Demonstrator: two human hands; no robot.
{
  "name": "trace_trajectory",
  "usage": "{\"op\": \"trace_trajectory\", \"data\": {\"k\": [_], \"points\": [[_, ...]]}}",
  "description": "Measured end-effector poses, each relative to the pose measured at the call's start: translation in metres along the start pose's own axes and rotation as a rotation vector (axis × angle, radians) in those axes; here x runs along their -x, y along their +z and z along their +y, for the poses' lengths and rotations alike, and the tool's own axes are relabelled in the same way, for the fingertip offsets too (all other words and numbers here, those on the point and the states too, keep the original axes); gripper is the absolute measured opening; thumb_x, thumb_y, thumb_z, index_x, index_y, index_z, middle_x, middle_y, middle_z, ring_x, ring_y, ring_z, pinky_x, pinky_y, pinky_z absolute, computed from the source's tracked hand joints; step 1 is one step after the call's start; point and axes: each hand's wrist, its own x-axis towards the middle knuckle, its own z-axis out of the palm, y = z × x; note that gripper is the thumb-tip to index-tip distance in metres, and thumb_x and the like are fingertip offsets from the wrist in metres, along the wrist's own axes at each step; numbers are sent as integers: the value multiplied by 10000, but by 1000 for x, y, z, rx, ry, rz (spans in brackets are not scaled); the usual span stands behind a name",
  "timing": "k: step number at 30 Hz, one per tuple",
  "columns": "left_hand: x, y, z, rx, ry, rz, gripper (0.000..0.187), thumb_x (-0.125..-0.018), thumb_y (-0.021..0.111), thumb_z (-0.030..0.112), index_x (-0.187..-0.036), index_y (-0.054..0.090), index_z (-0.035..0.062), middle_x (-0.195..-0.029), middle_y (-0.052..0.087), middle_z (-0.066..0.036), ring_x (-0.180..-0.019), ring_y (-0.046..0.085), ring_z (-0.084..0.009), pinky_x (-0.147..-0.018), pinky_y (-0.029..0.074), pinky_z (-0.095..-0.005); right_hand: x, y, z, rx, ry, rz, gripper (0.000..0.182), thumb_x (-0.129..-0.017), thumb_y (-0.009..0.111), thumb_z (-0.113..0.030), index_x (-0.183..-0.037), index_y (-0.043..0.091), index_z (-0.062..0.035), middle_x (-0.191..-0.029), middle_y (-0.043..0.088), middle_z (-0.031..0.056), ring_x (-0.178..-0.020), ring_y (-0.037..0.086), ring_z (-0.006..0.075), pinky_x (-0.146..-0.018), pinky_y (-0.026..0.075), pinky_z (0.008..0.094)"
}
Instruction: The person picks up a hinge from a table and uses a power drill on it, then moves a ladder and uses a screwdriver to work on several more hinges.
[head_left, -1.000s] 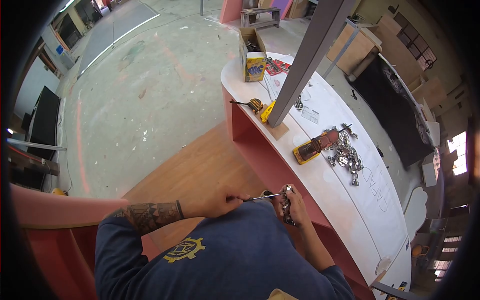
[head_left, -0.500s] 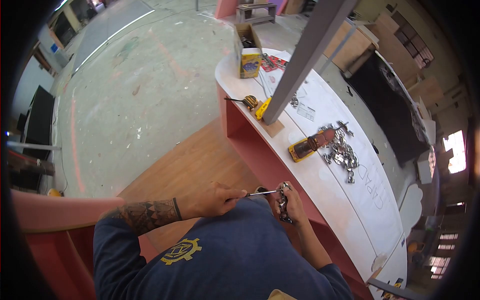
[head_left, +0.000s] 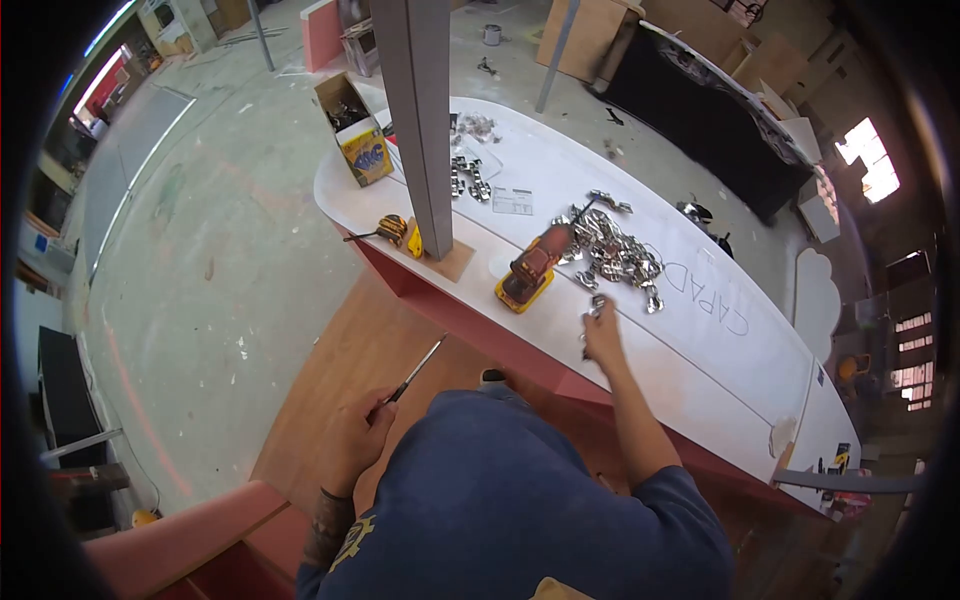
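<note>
My left hand (head_left: 362, 432) is closed around the dark handle of a screwdriver (head_left: 418, 370), its thin shaft pointing up and away above the wooden floor. Over the white tabletop (head_left: 690, 365), my right hand (head_left: 604, 340) grips a shiny metal cabinet hinge (head_left: 598, 303), partly hidden by the fingers. Just beyond that hand lies a heap of similar hinges (head_left: 618, 252). A red and yellow cordless drill (head_left: 537, 262) stands between the heap and the table's near edge.
A grey post (head_left: 415, 130) rises from the tabletop. Near its foot are a tape measure (head_left: 391, 229) and a yellow tool (head_left: 415, 243). A cardboard box (head_left: 365, 155), more metal fittings (head_left: 470, 178) and a paper slip (head_left: 513, 201) are farther back.
My hands have moved apart. The right hand carried the hinge from in front of my body to over the table; the left drew the screwdriver away from it. The view has shifted.
</note>
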Motion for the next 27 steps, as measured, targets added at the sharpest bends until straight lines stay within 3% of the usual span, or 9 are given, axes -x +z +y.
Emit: {"op": "trace_trajectory", "data": {"k": [1,3,7,9,12,14,15,18,27], "points": [[1,4,-6,-1,-116,14,308,-1011,699,194,-1266,739,24,-855,732,-85,-740,660,-140,-691,516,-308,-34,-10,19,139,-27,45,617,-946,616,-145,-1512,395,-36,-1212,543,349,-1025,632,440,-901,523,542],[1,15,-12,-25,-98,46,307,-1010,702,202,-1263,743,33,-850,732,-83,-742,662,-143,-690,516,-313,-68,-26,1,262,-308,188,682,-935,637,-112,-1556,364,-39,-1280,504,378,-1105,603,507,-987,497,546],[-10,30,3,-73,-61,49,311,-1010,704,203,-1271,743,40,-836,721,-62,-743,645,-138,-702,515,-310,-122,-37,-49,413,-387,234,695,-908,703,-110,-1542,424,-51,-1298,507,357,-1097,604,479,-969,520,516],[-15,34,2,-62,-51,28,324,-1015,704,203,-1287,730,31,-831,703,-34,-757,623,-114,-713,506,-296,-144,-36,-70,725,-278,165,691,-891,746,-157,-1517,471,-62,-1321,515,334,-1183,575,465,-1028,489,559],[-15,38,8,-41,-103,112,321,-1018,701,200,-1289,729,29,-820,685,-20,-740,608,-104,-700,500,-293,-163,-24,-68,796,-281,164,698,-876,767,-185,-1504,489,-62,-1330,515,300,-1277,503,461,-1096,403,644],[-10,47,-10,-36,-98,180,315,-1022,696,189,-1288,729,23,-830,680,-5,-722,602,-93,-682,501,-283,-171,-4,-65,811,-567,328,647,-876,769,-202,-1461,539,-50,-1316,509,273,-1303,441,457,-1099,347,678],[-8,50,-7,-5,-139,212,313,-1012,705,197,-1277,738,32,-799,668,-22,-710,589,-107,-671,491,-295,-181,13,-62,811,-656,356,571,-877,770,-218,-1395,609,-40,-1328,488,268,-1287,436,443,-1082,372,616],[2,69,-27,53,-217,257,317,-1004,719,201,-1273,742,35,-757,645,-26,-690,562,-113,-653,474,-306,-202,68,-66,468,-809,129,423,-879,778,-256,-1237,700,-46,-1206,593,196,-1187,522,402,-1019,424,561],[27,90,8,0,-431,254,352,-1045,671,216,-1337,705,23,-897,729,-46,-744,657,-120,-666,535,-301,-260,197,-102,282,-786,38,344,-875,808,-279,-1129,719,-64,-1088,649,153,-1070,605,377,-909,476,532]]}}
